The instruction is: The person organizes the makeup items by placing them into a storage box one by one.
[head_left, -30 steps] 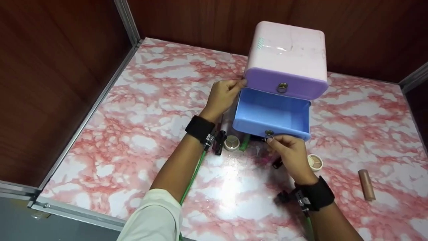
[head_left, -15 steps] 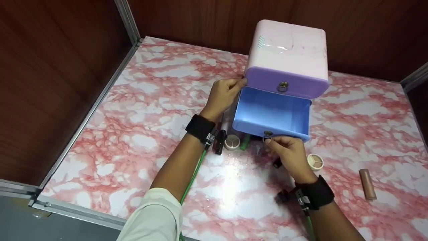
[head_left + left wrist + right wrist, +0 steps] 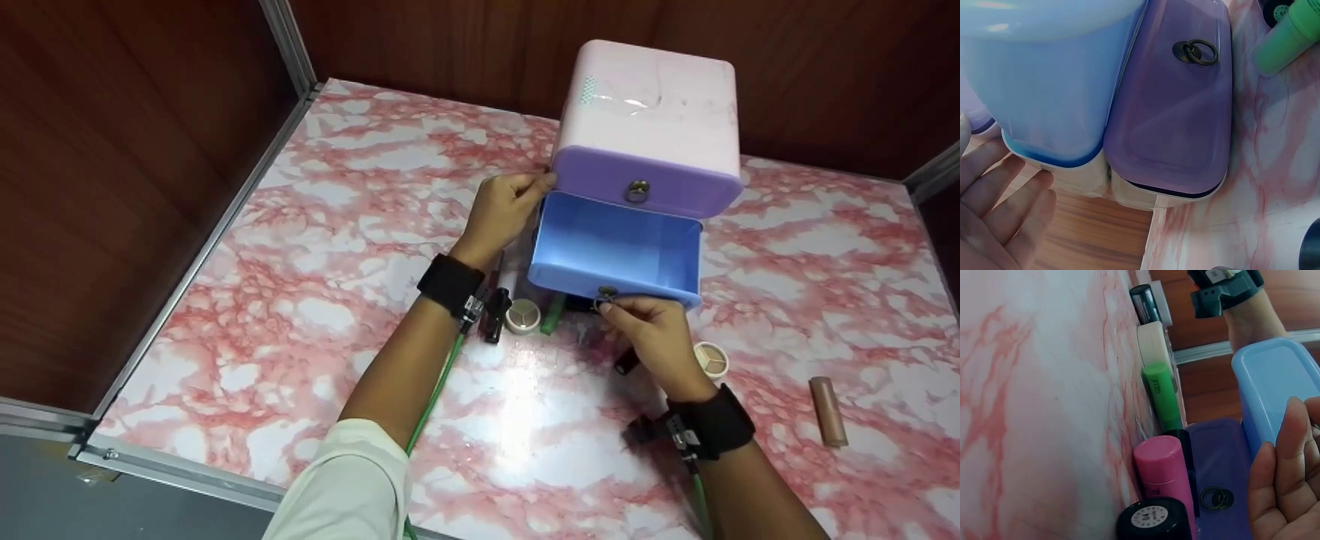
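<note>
A small pale pink drawer cabinet (image 3: 652, 105) stands near the back wall. Its purple top drawer (image 3: 596, 174) is closed, while the blue drawer (image 3: 566, 279) below is pulled out and has nothing in it. My right hand (image 3: 660, 341) pinches that drawer's metal ring handle (image 3: 600, 302) between thumb and fingers. My left hand (image 3: 496, 217) touches the cabinet's left side, thumb at the purple front's edge. In the left wrist view, the left fingers (image 3: 1033, 194) lie extended beside the blue drawer. A closed purple bottom drawer (image 3: 1171, 112) with its own ring appears there.
Close before the cabinet lie a black tube (image 3: 495, 319), a round three-part palette (image 3: 523, 316), a green tube (image 3: 1161, 391) and a pink tube (image 3: 1162, 467). Another palette (image 3: 711, 360) and a tan tube (image 3: 829, 412) are to the right. Brown walls enclose the marbled table (image 3: 337, 315).
</note>
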`<act>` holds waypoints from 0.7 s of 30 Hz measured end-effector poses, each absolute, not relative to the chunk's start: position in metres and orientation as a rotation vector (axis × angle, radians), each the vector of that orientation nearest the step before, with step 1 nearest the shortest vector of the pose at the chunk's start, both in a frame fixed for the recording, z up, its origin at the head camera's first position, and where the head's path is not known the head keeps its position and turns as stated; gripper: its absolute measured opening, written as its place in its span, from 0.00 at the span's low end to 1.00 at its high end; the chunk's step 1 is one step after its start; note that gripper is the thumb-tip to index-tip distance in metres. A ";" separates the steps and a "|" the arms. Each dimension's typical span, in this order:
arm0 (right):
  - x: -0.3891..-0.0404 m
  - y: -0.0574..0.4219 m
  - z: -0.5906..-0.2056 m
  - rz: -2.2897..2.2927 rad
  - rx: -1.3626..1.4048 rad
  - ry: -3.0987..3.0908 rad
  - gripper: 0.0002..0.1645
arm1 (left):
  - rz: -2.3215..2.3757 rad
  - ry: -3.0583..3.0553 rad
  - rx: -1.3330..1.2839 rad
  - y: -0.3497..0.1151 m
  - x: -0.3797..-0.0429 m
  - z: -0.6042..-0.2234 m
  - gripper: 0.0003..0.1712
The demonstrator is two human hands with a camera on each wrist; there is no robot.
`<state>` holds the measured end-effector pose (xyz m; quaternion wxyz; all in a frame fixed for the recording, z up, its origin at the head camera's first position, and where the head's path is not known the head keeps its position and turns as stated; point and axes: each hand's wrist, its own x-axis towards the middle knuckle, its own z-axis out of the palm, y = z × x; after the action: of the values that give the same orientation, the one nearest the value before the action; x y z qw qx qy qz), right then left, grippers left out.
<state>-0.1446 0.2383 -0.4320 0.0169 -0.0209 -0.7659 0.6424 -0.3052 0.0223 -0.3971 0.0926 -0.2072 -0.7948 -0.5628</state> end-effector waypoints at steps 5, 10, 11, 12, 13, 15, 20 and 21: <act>-0.149 0.238 -0.431 1.948 -0.050 -2.429 0.17 | -1.645 -2.353 -0.635 0.023 -0.306 -0.397 0.21; -0.158 0.235 -0.431 1.951 -0.024 -2.439 0.23 | -1.642 -2.340 -0.630 0.021 -0.306 -0.398 0.19; -0.159 0.234 -0.431 1.955 -0.024 -2.442 0.24 | -1.647 -2.343 -0.625 0.021 -0.306 -0.398 0.19; -0.160 0.234 -0.431 1.956 -0.028 -2.446 0.24 | -1.657 -2.347 -0.622 0.021 -0.306 -0.398 0.20; -0.160 0.234 -0.431 1.956 -0.031 -2.449 0.24 | -1.666 -2.351 -0.618 0.021 -0.305 -0.398 0.20; -0.160 0.234 -0.432 1.977 -0.033 -2.437 0.23 | -1.679 -2.349 -0.628 0.022 -0.305 -0.398 0.22; -0.158 0.236 -0.433 2.037 -0.044 -2.399 0.23 | -1.725 -2.333 -0.633 0.023 -0.306 -0.397 0.25; -0.157 0.236 -0.433 2.046 -0.048 -2.396 0.23 | -1.729 -2.333 -0.632 0.023 -0.306 -0.398 0.26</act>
<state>-0.1574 0.2359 -0.4325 -0.0047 -0.0152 -0.7604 0.6493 -0.3061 0.0228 -0.3976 0.0847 -0.2119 -0.7822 -0.5797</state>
